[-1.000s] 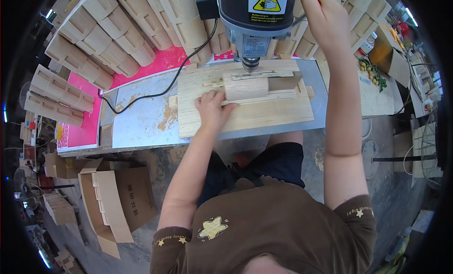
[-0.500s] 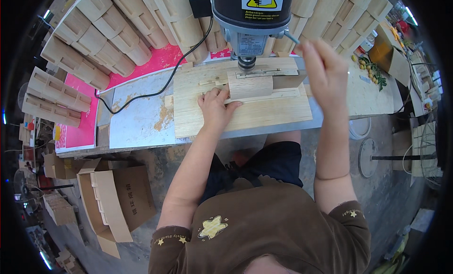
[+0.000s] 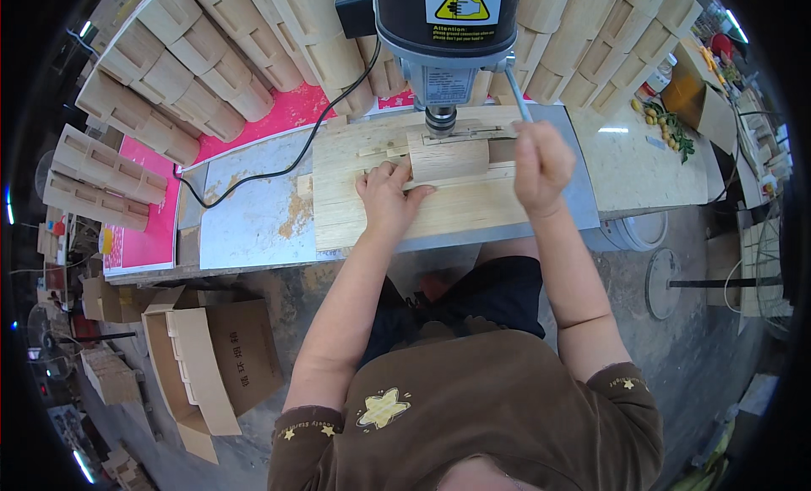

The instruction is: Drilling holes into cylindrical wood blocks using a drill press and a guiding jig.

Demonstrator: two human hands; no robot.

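Observation:
A curved block of pale wood [image 3: 448, 159] lies in a wooden jig on a flat board [image 3: 355, 225], beneath the chuck [image 3: 441, 121] of a bench drill press [image 3: 443, 81]. My left hand [image 3: 390, 195] holds the block's left end, its fingers bent there and its thumb along the near side. To the right, my right hand [image 3: 543, 166] is closed around the drill press's feed lever [image 3: 519, 94], which slants down toward me. The chuck sits right over the block's far edge; whether the bit is in the wood cannot be made out.
Stacked wooden pieces with cut recesses [image 3: 182, 73] stand behind the bench on both sides. A black cable [image 3: 291, 166] curls across the bench's left part. An open cardboard box [image 3: 215, 364] is on the floor at left; a white bucket [image 3: 638, 229] is below the bench at right.
My right hand has come down and toward me, drawing the feed lever down with it. The chuck now sits lower, closer to the block. My left hand stays in place.

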